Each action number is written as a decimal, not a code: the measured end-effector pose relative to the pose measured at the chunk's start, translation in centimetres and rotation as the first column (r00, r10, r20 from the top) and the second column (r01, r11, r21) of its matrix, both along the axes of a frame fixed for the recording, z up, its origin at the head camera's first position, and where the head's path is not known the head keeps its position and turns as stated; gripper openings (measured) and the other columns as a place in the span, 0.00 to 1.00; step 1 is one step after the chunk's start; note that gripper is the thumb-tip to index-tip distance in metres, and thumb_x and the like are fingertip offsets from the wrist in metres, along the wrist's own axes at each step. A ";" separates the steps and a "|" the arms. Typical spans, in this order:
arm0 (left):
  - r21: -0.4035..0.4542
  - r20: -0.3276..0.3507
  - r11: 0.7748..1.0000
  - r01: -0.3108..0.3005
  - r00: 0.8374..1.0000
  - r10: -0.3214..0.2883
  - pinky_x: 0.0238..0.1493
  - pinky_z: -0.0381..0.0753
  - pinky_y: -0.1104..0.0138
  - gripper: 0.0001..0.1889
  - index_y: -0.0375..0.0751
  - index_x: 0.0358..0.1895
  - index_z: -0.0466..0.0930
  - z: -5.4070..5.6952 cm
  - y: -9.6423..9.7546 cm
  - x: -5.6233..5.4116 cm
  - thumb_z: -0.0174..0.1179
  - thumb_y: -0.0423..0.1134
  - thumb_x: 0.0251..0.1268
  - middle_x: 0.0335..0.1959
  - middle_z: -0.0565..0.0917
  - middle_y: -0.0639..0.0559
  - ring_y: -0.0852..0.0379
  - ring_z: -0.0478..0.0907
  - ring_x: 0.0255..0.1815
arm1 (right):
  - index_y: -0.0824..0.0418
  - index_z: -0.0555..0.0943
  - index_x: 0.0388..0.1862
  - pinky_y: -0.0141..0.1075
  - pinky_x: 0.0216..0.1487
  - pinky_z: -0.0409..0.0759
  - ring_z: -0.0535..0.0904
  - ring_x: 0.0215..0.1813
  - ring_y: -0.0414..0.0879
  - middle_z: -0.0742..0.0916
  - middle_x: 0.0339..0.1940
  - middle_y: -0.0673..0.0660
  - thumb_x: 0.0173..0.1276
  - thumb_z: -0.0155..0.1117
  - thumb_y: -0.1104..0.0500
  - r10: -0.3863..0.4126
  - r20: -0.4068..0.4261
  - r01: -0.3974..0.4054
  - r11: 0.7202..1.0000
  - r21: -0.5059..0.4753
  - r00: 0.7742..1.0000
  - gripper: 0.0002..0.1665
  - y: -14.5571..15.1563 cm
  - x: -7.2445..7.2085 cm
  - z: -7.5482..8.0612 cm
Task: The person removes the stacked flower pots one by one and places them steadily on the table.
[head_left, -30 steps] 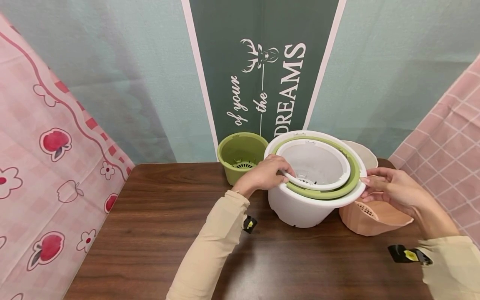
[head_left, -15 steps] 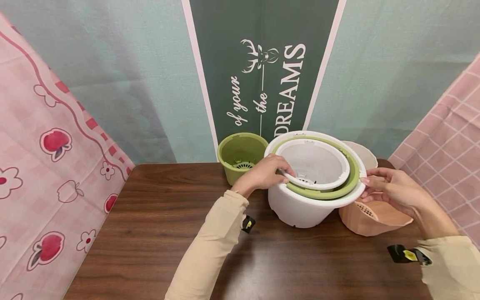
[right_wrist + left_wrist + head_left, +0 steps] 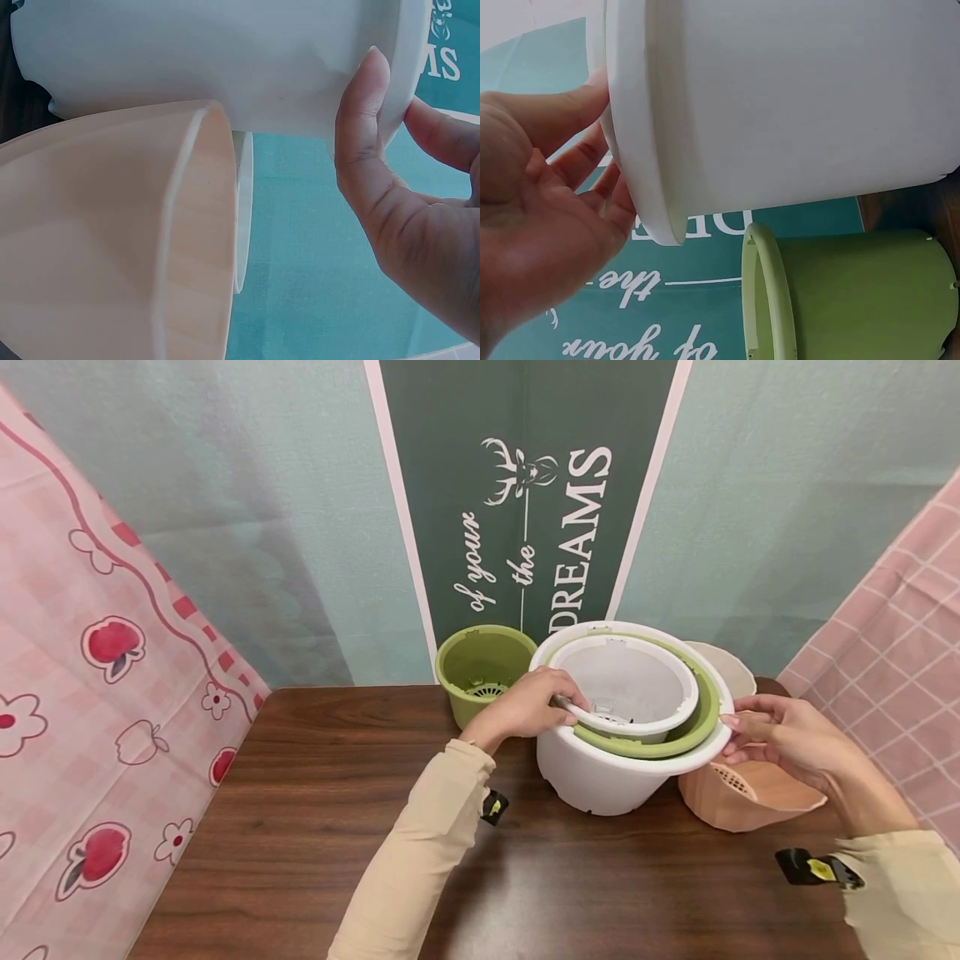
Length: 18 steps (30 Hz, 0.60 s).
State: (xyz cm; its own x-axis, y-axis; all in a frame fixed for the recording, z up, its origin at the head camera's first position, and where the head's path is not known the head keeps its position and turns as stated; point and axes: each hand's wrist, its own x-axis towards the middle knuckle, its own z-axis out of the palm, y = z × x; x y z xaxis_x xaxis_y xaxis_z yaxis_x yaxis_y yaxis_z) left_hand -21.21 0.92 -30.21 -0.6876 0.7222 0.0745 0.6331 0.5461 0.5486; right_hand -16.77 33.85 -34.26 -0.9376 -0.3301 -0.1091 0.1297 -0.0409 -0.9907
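Note:
A large white plastic flowerpot (image 3: 600, 785) stands on the table, with a green pot (image 3: 637, 747) nested in it. Inside the green one sits a smaller white pot (image 3: 637, 672), a little tilted, part of its outer wall showing at the front right. My left hand (image 3: 528, 703) pinches the small pot's rim at the front left. My right hand (image 3: 798, 743) holds the large pot's rim at the right, thumb on the outside in the right wrist view. How deep the small pot sits is hidden.
A separate green pot (image 3: 480, 664) with a slotted bottom stands behind my left hand. At the right, a peach pot (image 3: 720, 797) with a slanted opening lies under my right hand. A cream pot (image 3: 727, 668) is partly hidden behind the large one. Curtains (image 3: 300, 527) close off the back.
The small white pot has shifted slightly left and risen at its right front, so more of its wall shows. Both hands keep their grips, nearly still.

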 end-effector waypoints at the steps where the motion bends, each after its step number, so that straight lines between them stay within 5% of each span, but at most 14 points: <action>1: 0.005 -0.005 1.000 0.003 1.000 -0.003 0.50 0.64 0.74 0.08 0.40 0.41 0.83 0.0 0.0 0.0 0.60 0.30 0.57 0.42 0.80 0.51 0.58 0.72 0.47 | 0.63 0.73 0.40 0.40 0.31 0.81 0.81 0.28 0.50 0.83 0.28 0.61 0.67 0.49 0.73 -0.002 0.000 0.002 1.000 0.001 1.000 0.08 0.0 0.0 0.0; 18: 0.024 0.020 1.000 -0.010 1.000 0.010 0.48 0.66 0.76 0.08 0.40 0.40 0.83 0.7 -0.1 0.4 0.62 0.31 0.57 0.43 0.81 0.52 0.60 0.73 0.45 | 0.63 0.72 0.40 0.39 0.31 0.81 0.81 0.28 0.50 0.83 0.28 0.61 0.67 0.46 0.74 -0.005 0.006 0.005 1.000 -0.005 1.000 0.10 0.0 0.1 0.3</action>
State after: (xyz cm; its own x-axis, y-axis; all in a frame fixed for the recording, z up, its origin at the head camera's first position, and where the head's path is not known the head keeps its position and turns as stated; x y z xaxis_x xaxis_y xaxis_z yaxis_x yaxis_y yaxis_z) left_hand -20.85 0.81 -29.55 -0.6965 0.7133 0.0778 0.6162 0.5390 0.5742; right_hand -16.69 33.83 -33.91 -0.9388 -0.3256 -0.1128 0.1352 -0.0470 -0.9897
